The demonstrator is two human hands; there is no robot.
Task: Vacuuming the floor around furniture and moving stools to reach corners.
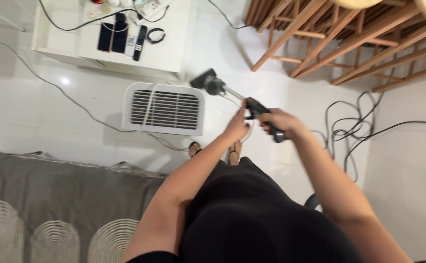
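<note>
Head view looked down on a person standing on a white tiled floor (37,107), both arms stretched forward over a black garment. The right hand (283,122) was clamped around the dark handle of a vacuum (264,119), fingers wrapped fully round it. The left hand (237,127) rested against the front of the same handle, its grip closed lightly on the part near the tube. From the handle a metal tube ran down and away to the brush head (207,80), which sat on the floor just beside the far right corner of a white slatted box (164,109), perhaps an air purifier. A cord (149,104) lay across the box's grille.

Beyond the box stood a low white table (169,44); along its far edge lay two phones (112,36), a remote (140,43) and a power strip (150,7) with cables. Wooden chair frames (339,44) filled the far right corner. Loose black cables (349,131) coiled on the floor to the right. A grey blanket (52,195) covered the near left.
</note>
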